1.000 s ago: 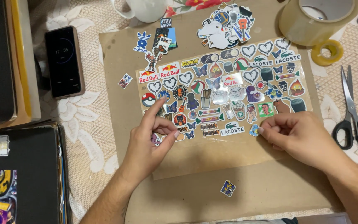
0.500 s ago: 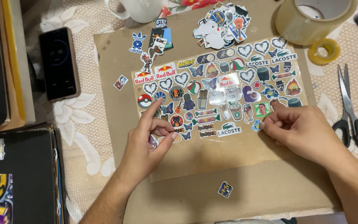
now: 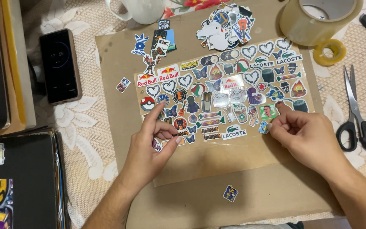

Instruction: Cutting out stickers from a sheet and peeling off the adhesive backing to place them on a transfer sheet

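A clear sheet covered with several small colourful stickers point(image 3: 221, 95) lies on a brown cardboard board point(image 3: 200, 191). My left hand point(image 3: 151, 150) rests on the sheet's lower left part, index finger stretched out over the stickers, thumb and other fingers pinched near a small sticker. My right hand point(image 3: 308, 138) sits at the sheet's lower right corner, its fingertips pinched on a small blue sticker point(image 3: 264, 127) at the sheet's edge.
A pile of loose stickers point(image 3: 225, 23) lies at the top, a single sticker point(image 3: 230, 193) below. A big tape roll point(image 3: 318, 19), small yellow tape ring point(image 3: 329, 51) and scissors point(image 3: 356, 112) are right. Phone point(image 3: 60, 65), white mug point(image 3: 142, 10) and dark books point(image 3: 18, 178) are left.
Both hands stay almost in place on the sheet's lower edge. The right hand's fingers have shifted slightly at the small blue sticker.
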